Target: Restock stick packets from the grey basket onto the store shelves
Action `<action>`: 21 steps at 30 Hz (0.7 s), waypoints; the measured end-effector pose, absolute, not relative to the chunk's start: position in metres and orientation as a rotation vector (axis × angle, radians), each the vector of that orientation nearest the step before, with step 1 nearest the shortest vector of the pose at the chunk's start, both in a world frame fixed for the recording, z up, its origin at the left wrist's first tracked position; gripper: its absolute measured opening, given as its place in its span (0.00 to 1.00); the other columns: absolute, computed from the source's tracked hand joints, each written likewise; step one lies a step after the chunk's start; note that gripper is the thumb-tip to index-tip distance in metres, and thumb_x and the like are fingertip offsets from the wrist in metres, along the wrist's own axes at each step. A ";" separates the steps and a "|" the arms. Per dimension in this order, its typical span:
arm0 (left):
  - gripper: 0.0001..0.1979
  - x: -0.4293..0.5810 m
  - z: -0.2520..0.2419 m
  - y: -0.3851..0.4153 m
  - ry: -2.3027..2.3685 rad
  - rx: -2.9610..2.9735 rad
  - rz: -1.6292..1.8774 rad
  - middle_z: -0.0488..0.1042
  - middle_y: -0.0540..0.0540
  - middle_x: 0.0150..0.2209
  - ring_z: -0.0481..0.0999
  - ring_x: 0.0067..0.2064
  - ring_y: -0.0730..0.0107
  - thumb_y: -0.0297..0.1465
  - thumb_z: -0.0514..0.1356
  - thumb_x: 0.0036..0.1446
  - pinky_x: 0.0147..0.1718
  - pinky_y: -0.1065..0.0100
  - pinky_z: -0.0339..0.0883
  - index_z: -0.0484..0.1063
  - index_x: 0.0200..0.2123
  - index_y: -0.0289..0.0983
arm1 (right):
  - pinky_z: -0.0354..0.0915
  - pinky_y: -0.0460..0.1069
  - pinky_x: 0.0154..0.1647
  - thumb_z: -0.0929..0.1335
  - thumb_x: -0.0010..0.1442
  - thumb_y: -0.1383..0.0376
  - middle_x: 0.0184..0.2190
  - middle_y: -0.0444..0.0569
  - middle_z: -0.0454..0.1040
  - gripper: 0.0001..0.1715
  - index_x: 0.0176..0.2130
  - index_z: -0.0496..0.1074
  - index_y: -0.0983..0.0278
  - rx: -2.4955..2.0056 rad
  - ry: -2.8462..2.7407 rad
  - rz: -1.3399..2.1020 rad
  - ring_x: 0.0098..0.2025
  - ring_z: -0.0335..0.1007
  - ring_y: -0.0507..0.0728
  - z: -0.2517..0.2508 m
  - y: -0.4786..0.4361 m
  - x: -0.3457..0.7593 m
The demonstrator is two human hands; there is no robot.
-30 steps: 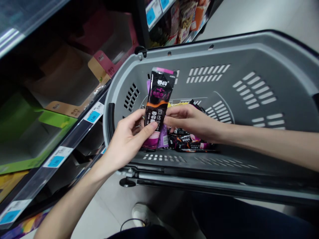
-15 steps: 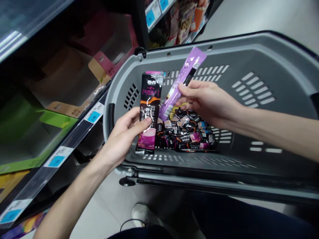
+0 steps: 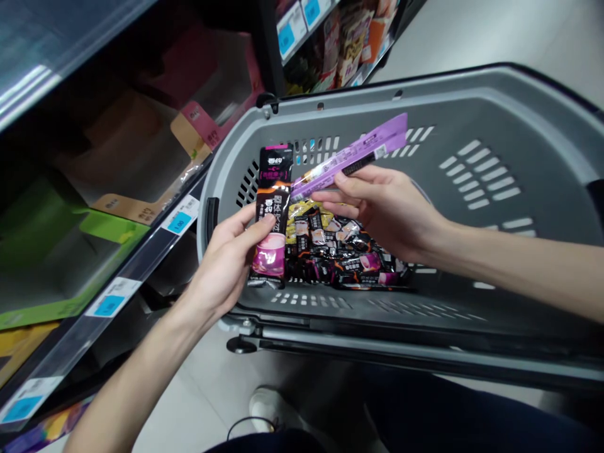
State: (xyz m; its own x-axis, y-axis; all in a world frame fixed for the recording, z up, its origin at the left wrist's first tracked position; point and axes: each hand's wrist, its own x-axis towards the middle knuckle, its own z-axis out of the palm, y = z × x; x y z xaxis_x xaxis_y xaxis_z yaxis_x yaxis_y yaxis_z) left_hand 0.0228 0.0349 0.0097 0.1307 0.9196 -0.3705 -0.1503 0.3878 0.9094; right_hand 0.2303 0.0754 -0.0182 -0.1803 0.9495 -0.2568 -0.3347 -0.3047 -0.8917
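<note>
My left hand [image 3: 231, 251] pinches a black and magenta drink sachet [image 3: 272, 217] upright, thumb across its front. A slim purple stick sachet [image 3: 352, 154] is gripped between the thumb and fingers of my right hand [image 3: 377, 204]. It slants up to the right, its lower left end close beside the black sachet. Both are held over a grey shopping basket [image 3: 472, 94]. Below them, a heap of small sachets [image 3: 340, 245], mostly black with some yellow, lies on the basket's floor.
To the left, a store shelf [image 3: 155, 245] with blue price tags runs along the basket. Open cardboard display boxes [image 3: 136, 157] stand on it. Packaged snacks [image 3: 353, 44] sit on a farther shelf at the top. The basket's handle bar [image 3: 377, 343] crosses in front of my legs.
The purple stick sachet has turned clockwise to a flatter slant, its upper end moving right and down. My left hand and the black sachet have shifted slightly left.
</note>
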 end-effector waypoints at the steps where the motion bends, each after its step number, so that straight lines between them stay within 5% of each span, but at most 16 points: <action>1: 0.18 0.023 0.010 0.035 1.180 0.831 0.943 0.80 0.44 0.48 0.81 0.42 0.62 0.32 0.64 0.61 0.42 0.64 0.77 0.76 0.55 0.39 | 0.73 0.55 0.52 0.76 0.59 0.64 0.35 0.49 0.79 0.09 0.31 0.74 0.63 -1.058 -0.853 1.683 0.49 0.78 0.61 -0.019 0.075 0.230; 8: 0.17 0.022 0.006 0.036 1.221 0.858 1.060 0.80 0.45 0.48 0.80 0.44 0.62 0.32 0.64 0.60 0.45 0.63 0.76 0.77 0.53 0.39 | 0.69 0.58 0.56 0.78 0.52 0.67 0.33 0.49 0.79 0.13 0.24 0.72 0.63 -1.044 -0.769 1.786 0.52 0.76 0.63 -0.025 0.076 0.229; 15: 0.16 0.020 0.004 0.036 1.216 0.920 1.104 0.78 0.44 0.53 0.75 0.56 0.57 0.32 0.64 0.60 0.54 0.59 0.71 0.77 0.52 0.39 | 0.68 0.61 0.55 0.79 0.52 0.62 0.39 0.51 0.81 0.08 0.31 0.79 0.61 -1.075 -0.916 1.777 0.51 0.75 0.64 -0.029 0.074 0.230; 21: 0.15 0.020 0.004 0.036 1.211 0.925 1.136 0.78 0.43 0.53 0.75 0.55 0.57 0.31 0.64 0.60 0.55 0.59 0.70 0.77 0.50 0.37 | 0.70 0.58 0.49 0.81 0.47 0.58 0.40 0.48 0.81 0.15 0.35 0.80 0.59 -1.101 -0.916 1.754 0.48 0.75 0.63 -0.031 0.069 0.228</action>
State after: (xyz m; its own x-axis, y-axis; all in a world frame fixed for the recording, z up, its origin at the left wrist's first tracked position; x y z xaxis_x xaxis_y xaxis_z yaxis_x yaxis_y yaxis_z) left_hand 0.0197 0.0360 0.0038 -0.0106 0.9759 -0.2181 -0.1550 0.2139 0.9645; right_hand 0.2285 0.0694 -0.0306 -0.2514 0.9181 -0.3063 -0.2728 -0.3709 -0.8877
